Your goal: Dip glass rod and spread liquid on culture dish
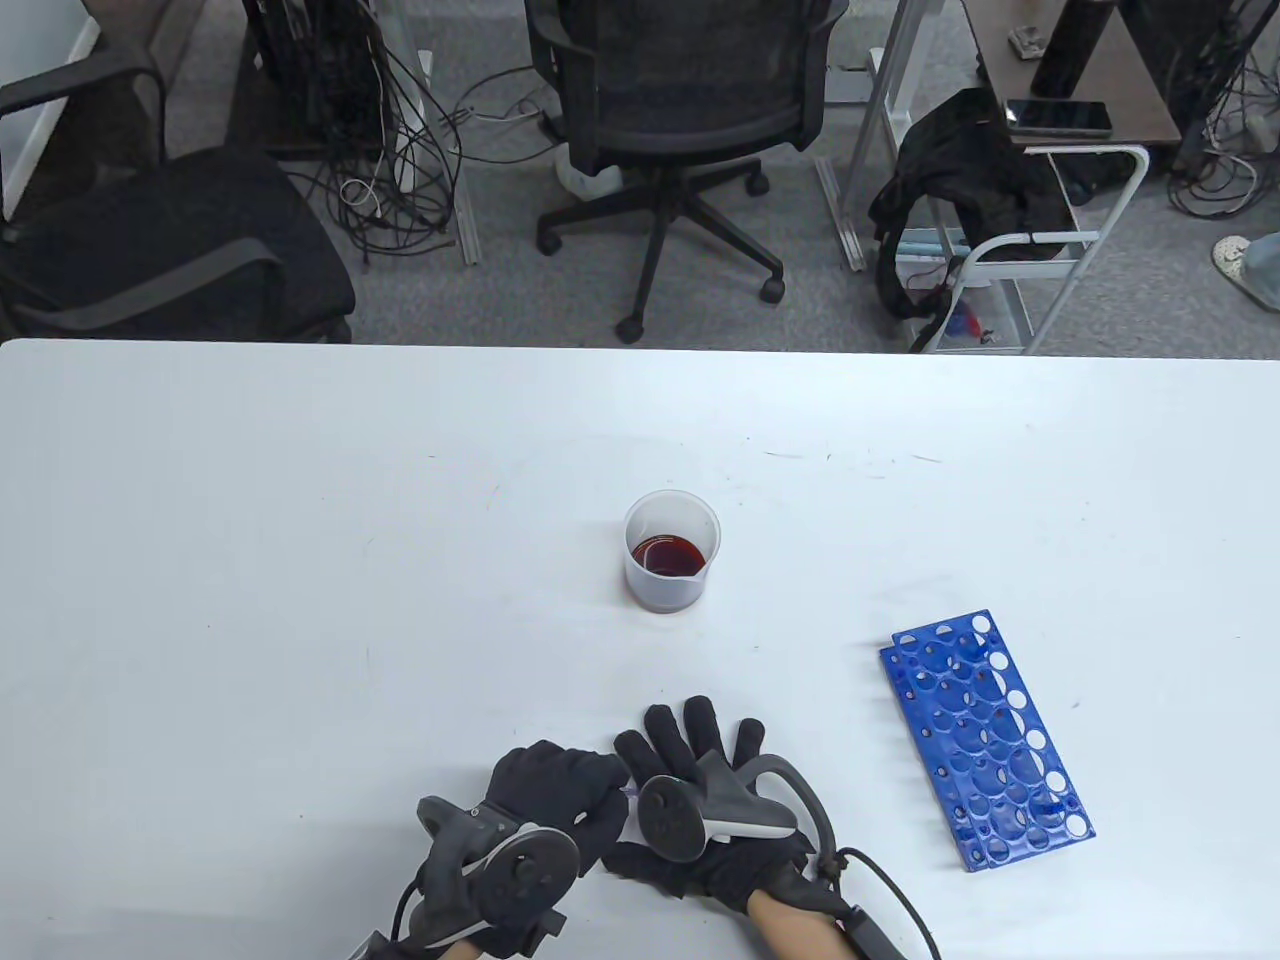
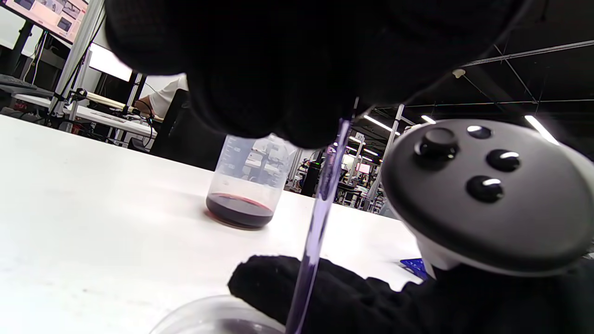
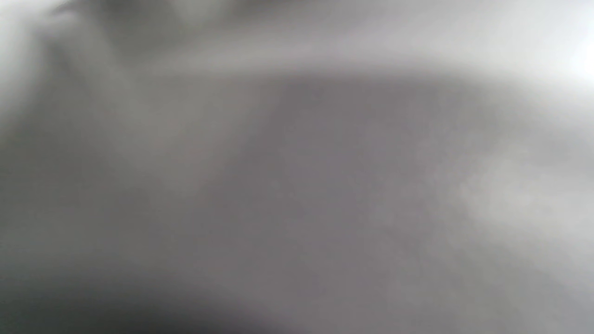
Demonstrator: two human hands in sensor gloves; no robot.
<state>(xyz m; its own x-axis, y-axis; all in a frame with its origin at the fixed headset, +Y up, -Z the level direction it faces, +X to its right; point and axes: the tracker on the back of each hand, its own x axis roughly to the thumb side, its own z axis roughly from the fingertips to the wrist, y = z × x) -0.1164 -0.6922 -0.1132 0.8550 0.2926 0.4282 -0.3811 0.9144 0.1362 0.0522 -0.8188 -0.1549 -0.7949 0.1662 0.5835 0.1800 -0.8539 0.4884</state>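
Note:
My left hand (image 1: 590, 792) is near the table's front edge and pinches a thin glass rod (image 2: 320, 208), which hangs down from its fingertips. The rod's lower end reaches down at the clear culture dish (image 2: 218, 317), whose rim shows at the bottom of the left wrist view; the hands hide the dish in the table view. My right hand (image 1: 695, 745) lies flat beside the left hand with its fingers spread, its glove (image 2: 371, 297) close to the dish. A clear beaker (image 1: 672, 552) of dark red liquid stands at the table's middle, beyond both hands, and also shows in the left wrist view (image 2: 243, 185).
A blue test tube rack (image 1: 985, 740) lies flat on the table to the right of my right hand. The right wrist view is a grey blur. Office chairs and a cart stand beyond the table's far edge.

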